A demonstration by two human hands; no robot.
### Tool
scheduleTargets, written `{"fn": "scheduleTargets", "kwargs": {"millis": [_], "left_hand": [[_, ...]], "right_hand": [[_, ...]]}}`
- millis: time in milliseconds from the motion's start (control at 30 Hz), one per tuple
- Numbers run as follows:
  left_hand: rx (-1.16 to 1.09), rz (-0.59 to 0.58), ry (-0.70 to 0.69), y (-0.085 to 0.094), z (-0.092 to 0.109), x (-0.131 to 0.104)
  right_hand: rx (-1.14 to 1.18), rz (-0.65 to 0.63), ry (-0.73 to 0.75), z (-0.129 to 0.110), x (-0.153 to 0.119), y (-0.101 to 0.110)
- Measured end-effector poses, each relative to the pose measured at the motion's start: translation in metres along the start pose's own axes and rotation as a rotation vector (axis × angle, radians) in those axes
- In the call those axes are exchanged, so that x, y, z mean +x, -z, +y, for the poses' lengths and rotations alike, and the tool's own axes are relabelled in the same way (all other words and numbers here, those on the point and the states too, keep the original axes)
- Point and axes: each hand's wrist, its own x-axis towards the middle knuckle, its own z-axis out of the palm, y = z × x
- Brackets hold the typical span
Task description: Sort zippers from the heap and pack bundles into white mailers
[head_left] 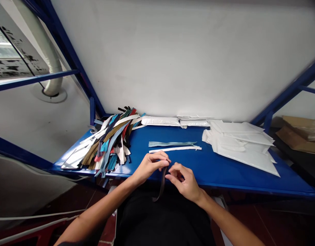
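Observation:
My left hand (154, 162) is closed in a pinch on the upper end of a dark brown zipper (162, 184), which hangs down in front of my black clothing. Close to its right side is my right hand (184, 181), fingers curled, with a small gap between thumb and forefinger. Whether the right thumb touches the tape is hard to see. Beyond both hands, a light blue zipper (170, 144) and a white zipper (176, 149) lie flat, side by side, on the blue table (216, 174).
A heap of many-coloured zippers (111, 140) covers the table's left end. White plastic-wrapped packs (161, 121) line the back by the wall. White plastic bags (244, 143) are stacked at the right. Past the blue frame sits a cardboard box (298, 135).

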Motion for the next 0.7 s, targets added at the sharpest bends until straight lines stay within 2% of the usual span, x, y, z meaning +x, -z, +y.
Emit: {"fn": "scheduleTargets", "kwargs": {"millis": [133,300,567,633,700], "left_hand": [[0.054,-0.009,0.015,0.0,0.001,-0.002],[0.046,0.044,-0.016,-0.001,-0.003,-0.004],[0.053,0.039,-0.007,-0.01,-0.013,-0.004],[0.129,0.065,-0.07,-0.01,-0.014,-0.004],[0.248,0.081,-0.152,-0.008,-0.011,-0.003]], "right_hand": [[-0.096,0.017,0.063,-0.005,0.0,0.0],[-0.09,0.054,-0.028,-0.009,0.003,-0.002],[0.236,-0.011,-0.283,-0.002,0.008,-0.01],[0.142,-0.026,-0.231,-0.002,0.009,-0.006],[-0.011,-0.018,-0.119,-0.003,0.009,0.0]]}}
